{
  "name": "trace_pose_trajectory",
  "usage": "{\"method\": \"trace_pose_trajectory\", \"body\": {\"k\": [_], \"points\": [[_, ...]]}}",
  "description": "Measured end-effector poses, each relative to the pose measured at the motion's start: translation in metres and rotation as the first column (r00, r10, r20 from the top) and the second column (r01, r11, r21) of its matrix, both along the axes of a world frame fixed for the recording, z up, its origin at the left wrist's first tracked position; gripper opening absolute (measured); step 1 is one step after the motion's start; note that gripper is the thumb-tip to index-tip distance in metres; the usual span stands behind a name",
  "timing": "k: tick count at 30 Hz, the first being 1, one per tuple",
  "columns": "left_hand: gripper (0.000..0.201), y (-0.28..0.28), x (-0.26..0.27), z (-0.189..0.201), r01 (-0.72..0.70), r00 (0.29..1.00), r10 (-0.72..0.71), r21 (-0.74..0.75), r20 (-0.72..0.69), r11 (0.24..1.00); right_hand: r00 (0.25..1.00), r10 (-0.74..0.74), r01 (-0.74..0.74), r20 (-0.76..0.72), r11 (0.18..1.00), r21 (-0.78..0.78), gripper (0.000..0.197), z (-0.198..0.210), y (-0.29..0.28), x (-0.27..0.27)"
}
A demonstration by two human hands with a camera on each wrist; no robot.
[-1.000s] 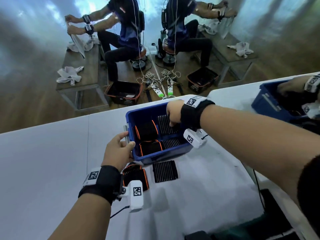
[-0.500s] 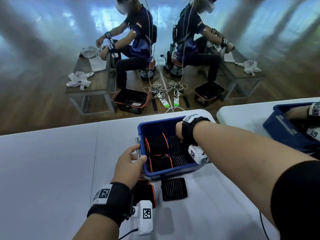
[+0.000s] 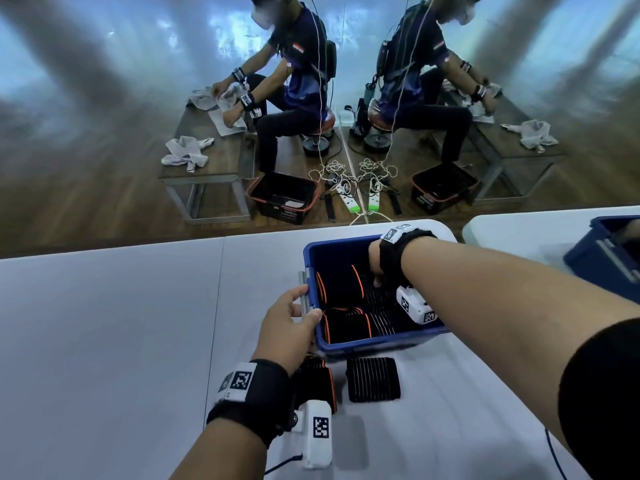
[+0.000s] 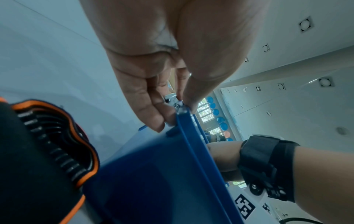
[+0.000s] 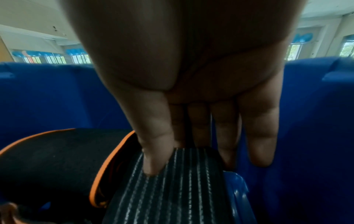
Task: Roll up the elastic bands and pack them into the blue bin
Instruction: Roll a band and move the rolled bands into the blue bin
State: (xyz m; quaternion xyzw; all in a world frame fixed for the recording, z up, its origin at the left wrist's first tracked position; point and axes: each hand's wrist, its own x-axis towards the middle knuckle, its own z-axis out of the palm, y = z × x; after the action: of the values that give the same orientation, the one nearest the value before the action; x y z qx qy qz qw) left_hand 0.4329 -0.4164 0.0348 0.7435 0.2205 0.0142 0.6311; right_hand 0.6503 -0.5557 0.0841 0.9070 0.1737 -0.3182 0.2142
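Left hand (image 3: pixel 287 327) pinches left rim of bin (image 3: pixel 381 342). Right hand (image 5: pixel 191 75), fingers straight, presses striped roll (image 5: pixel 172 181) into bin's far-right corner; push square so it stays wound. Loose rolls (image 3: pixel 373 379) on table (image 3: pixel 104 341) by bin's near wall.

White bench (image 3: pixel 104 341) carries blue bin (image 3: pixel 377 345); striped band (image 3: pixel 373 379) and orange-edged band (image 3: pixel 320 377) lie just beside it.

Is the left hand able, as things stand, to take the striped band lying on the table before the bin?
Probably yes. The striped band lies uncovered on the table, close beside the left hand, which must first release the blue bin.
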Motion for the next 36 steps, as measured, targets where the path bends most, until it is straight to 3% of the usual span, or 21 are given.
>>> {"method": "trace_pose_trajectory", "body": {"k": [3,6,10,14,17,20,23,29,36], "points": [[0.041,-0.001,0.001,0.002,-0.002,1.000,0.002,-0.013,-0.006,1.000,0.999,0.011,-0.007,-0.052,0.997,0.082,0.041,-0.017,-0.008,0.015],[0.042,-0.001,0.002,0.002,-0.015,0.999,0.015,-0.019,-0.030,1.000,0.998,0.033,-0.023,-0.061,0.987,0.158,0.061,-0.018,-0.018,0.020],[0.041,-0.002,0.003,0.004,-0.009,0.999,0.007,-0.038,-0.050,0.999,0.991,-0.090,0.118,-0.096,0.931,0.345,0.040,0.029,-0.033,-0.009],[0.043,-0.002,0.002,0.006,-0.003,0.998,0.001,-0.034,-0.062,0.999,0.976,-0.178,0.219,-0.128,0.748,0.626,0.028,0.060,-0.058,-0.039],[0.042,-0.003,0.003,0.010,-0.002,0.997,0.000,-0.017,-0.077,1.000,0.993,-0.094,0.111,-0.064,0.663,0.741,0.021,0.082,-0.080,-0.087],[0.041,-0.003,0.003,0.013,0.013,0.996,-0.013,-0.001,-0.093,1.000,0.981,0.004,0.156,-0.193,0.575,0.803,0.016,0.094,-0.101,-0.149],[0.040,-0.005,0.002,0.017,0.008,0.994,-0.008,0.002,-0.107,1.000,0.966,0.069,0.159,-0.251,0.609,0.777,0.021,0.068,-0.115,-0.196],[0.040,-0.010,0.003,0.028,-0.003,0.989,0.003,-0.004,-0.146,1.000,0.986,0.106,0.005,-0.127,0.751,0.661,0.064,-0.039,-0.120,-0.235],[0.042,-0.014,0.000,0.031,-0.051,0.986,0.046,-0.030,-0.163,0.998,0.993,0.093,-0.122,0.078,0.765,0.633,0.060,-0.078,-0.112,-0.229]]}}
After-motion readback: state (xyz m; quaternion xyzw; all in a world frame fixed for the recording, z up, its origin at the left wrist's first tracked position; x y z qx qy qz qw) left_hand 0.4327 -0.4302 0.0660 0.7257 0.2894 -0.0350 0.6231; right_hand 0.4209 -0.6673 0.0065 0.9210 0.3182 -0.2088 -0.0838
